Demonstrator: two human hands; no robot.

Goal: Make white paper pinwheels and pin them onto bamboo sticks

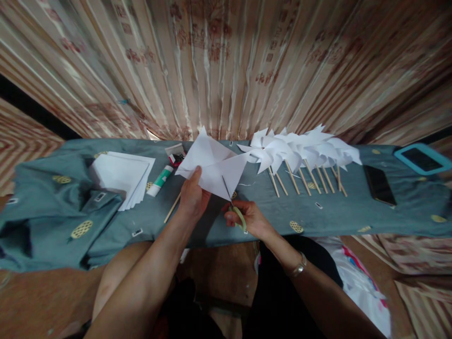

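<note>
My left hand (193, 195) grips a creased white square of paper (208, 153) at its near left side, the thumb on top. The sheet is held above the table with slits running in from its corners. In my right hand (249, 219) is a pair of scissors (238, 215) with pale green handles. A dark blade lies over the paper's near right part; the other blade is hidden. Below my left hand, a wooden stick (172, 208) lies on the cloth, partly covered.
A green cloth (219, 226) covers the table. Stacked white paper (122, 172), a glue stick (160, 180) and a small open box (175, 153) are left. Several paper pinwheels (300, 148) on sticks, a black phone (379, 185) and a blue-framed device (423, 158) are right. A curtain (226, 66) hangs behind.
</note>
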